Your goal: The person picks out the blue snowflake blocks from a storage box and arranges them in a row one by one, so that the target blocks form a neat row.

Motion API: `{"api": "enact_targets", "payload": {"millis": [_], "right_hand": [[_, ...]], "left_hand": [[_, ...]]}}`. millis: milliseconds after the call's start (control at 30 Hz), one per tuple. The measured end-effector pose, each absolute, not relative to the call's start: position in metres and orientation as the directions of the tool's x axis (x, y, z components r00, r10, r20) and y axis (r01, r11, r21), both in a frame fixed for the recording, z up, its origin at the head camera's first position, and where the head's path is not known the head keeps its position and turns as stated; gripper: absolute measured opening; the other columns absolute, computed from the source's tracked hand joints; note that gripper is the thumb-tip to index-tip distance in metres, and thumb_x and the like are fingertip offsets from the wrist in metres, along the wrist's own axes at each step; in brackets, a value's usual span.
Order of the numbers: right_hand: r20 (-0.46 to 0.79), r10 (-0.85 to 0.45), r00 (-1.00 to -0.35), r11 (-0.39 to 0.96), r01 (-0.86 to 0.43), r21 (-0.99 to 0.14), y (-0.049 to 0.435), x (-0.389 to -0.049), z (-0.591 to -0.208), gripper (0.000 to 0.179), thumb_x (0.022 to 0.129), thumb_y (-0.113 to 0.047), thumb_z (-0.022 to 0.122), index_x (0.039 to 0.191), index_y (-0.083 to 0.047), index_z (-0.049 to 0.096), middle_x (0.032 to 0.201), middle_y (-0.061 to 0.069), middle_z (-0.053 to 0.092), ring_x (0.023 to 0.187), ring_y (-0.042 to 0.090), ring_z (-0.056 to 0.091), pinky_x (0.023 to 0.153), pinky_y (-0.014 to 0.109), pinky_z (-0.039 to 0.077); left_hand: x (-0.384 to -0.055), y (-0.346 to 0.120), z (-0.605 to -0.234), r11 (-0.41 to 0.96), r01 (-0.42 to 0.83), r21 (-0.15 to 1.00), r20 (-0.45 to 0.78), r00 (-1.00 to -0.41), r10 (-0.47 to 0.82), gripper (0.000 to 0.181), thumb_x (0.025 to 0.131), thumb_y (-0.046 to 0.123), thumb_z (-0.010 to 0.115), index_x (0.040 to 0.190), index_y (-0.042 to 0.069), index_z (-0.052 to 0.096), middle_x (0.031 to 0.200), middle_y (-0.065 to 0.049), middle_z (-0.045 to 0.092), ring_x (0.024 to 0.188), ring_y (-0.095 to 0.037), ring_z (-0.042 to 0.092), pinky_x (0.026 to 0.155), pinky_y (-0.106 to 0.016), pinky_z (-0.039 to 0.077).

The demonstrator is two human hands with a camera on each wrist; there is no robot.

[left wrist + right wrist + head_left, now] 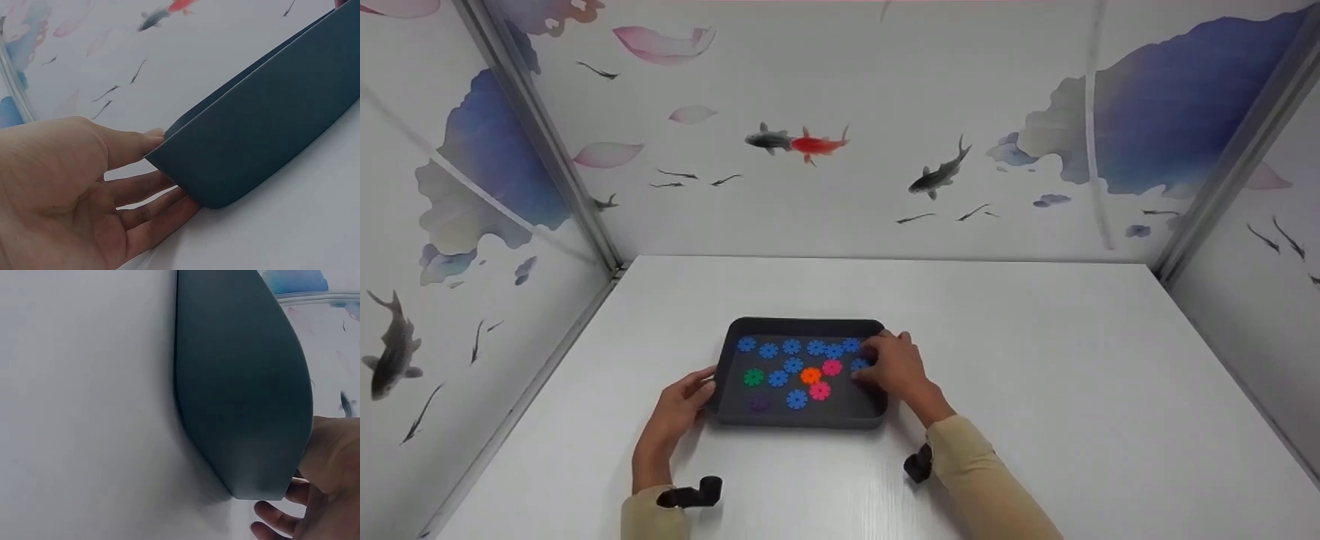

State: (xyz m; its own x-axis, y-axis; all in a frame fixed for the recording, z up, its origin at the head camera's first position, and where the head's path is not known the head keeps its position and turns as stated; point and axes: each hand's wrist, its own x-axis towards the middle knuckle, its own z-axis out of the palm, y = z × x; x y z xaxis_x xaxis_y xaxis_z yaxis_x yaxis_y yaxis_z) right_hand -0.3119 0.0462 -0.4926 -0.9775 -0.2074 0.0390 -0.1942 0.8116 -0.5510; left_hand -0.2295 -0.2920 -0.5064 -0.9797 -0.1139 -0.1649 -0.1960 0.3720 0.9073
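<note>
Apparently steadying the dark tray [847, 409] on the desk [1035, 375] with the left hand [675, 412], gripping one end between thumb and fingers [152, 228]. Reaching over the opposite end with the right hand [901, 367], with thumb and fingertips parted around a small blue piece [859, 365]; cannot tell whether touching it. Left of the right fingers, see two pink pieces [831, 367] and an orange piece [810, 376]; inside the tray, right of the left fingers, find a green piece [753, 377]. Probably busy with picking or arranging pieces inside the tray. Next, likely need to close the right fingertips on the blue piece, and hold the tray firm with the left fingers.
</note>
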Motion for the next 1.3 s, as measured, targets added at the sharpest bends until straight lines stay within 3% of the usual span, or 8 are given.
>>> {"api": "enact_targets", "payload": {"millis": [167,467,733,1000,1300], "right_hand": [[0.022,-0.207,-0.978,0.815,-0.184,-0.55,0.045,-0.317,-0.494,0.042,0.077,-0.031,0.087,0.112,-0.011,0.076,0.101,0.006,0.067,0.097,0.025,0.049,0.083,0.04,0.05],[0.014,-0.223,-0.975,0.848,-0.2,-0.491,0.044,-0.32,-0.494,0.036,0.078,-0.031,0.087,0.106,-0.011,0.079,0.101,0.008,0.066,0.097,0.027,0.051,0.088,0.045,0.047],[0.016,-0.236,-0.972,0.877,-0.22,-0.427,0.041,-0.322,-0.493,0.03,0.079,-0.031,0.085,0.1,-0.011,0.08,0.099,0.007,0.068,0.098,0.026,0.052,0.091,0.046,0.043],[-0.01,-0.239,-0.971,0.882,-0.212,-0.422,0.041,-0.324,-0.493,0.03,0.077,-0.031,0.086,0.097,-0.011,0.079,0.099,0.007,0.069,0.101,0.026,0.051,0.095,0.046,0.04],[0.093,-0.265,-0.96,0.897,-0.281,-0.343,0.042,-0.321,-0.493,0.029,0.074,-0.03,0.085,0.094,-0.01,0.079,0.096,0.007,0.069,0.1,0.027,0.048,0.09,0.046,0.038]], "left_hand": [[-0.23,-0.292,-0.506,0.356,-0.197,0.913,-0.166,-0.979,-0.116,0.045,0.106,0.015,0.049,0.15,0.005,0.045,0.153,-0.025,0.045,0.142,-0.042,0.044,0.119,-0.056,0.036],[-0.231,-0.291,-0.508,0.349,-0.186,0.919,-0.151,-0.981,-0.123,0.045,0.105,0.015,0.05,0.149,0.005,0.046,0.152,-0.024,0.047,0.143,-0.041,0.042,0.12,-0.054,0.034],[-0.232,-0.291,-0.51,0.357,-0.175,0.918,-0.136,-0.982,-0.134,0.045,0.105,0.015,0.05,0.149,0.005,0.047,0.149,-0.025,0.05,0.138,-0.04,0.05,0.116,-0.054,0.041],[-0.231,-0.293,-0.511,0.364,-0.174,0.915,-0.135,-0.982,-0.13,0.045,0.105,0.015,0.05,0.149,0.006,0.047,0.152,-0.024,0.046,0.144,-0.04,0.042,0.119,-0.054,0.036],[-0.231,-0.294,-0.511,0.387,-0.149,0.91,-0.11,-0.987,-0.121,0.045,0.105,0.016,0.051,0.148,0.004,0.047,0.153,-0.024,0.045,0.147,-0.041,0.036,0.121,-0.055,0.032]]}}
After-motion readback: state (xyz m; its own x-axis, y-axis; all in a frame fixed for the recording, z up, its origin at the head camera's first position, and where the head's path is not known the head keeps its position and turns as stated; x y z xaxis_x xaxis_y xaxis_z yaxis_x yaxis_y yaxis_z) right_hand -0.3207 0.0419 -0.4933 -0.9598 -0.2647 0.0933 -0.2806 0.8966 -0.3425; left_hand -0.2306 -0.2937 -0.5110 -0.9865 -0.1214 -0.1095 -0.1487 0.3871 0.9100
